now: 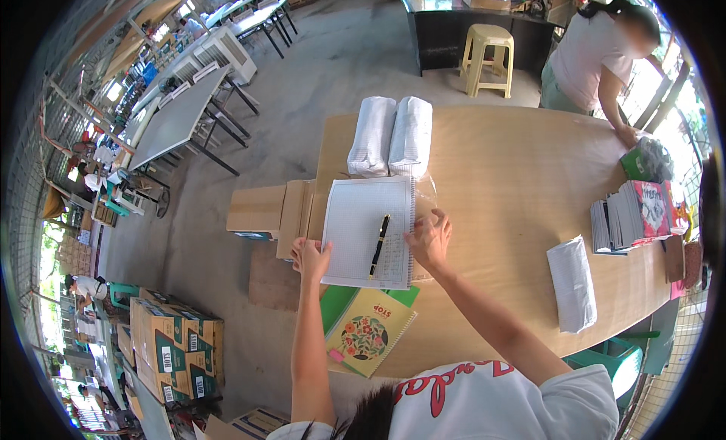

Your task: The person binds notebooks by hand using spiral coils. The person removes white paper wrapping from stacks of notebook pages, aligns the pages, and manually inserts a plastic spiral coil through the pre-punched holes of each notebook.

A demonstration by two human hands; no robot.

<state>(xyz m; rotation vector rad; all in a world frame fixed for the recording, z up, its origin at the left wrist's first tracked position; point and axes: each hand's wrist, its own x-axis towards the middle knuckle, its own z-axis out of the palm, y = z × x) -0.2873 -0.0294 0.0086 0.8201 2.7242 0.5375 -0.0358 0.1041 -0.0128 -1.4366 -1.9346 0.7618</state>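
Spiral notebook [352, 224]: table's [499, 190] left side, before two wrapped bundles [371, 137] | black pen [379, 247]: on notebook | left hand [308, 259]: fingers clamped on notebook | right hand [429, 242]: fingers curled at notebook's edge, cannot tell if gripping

Long tables [178, 121], stacked cartons [174, 349] and concrete floor [333, 58] show a workshop.

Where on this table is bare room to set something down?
The tabletop is bare between the right hand and the single white packet, and right of the paired packets. Crowded: around the squared notebook and the right edge, by the stacked books.
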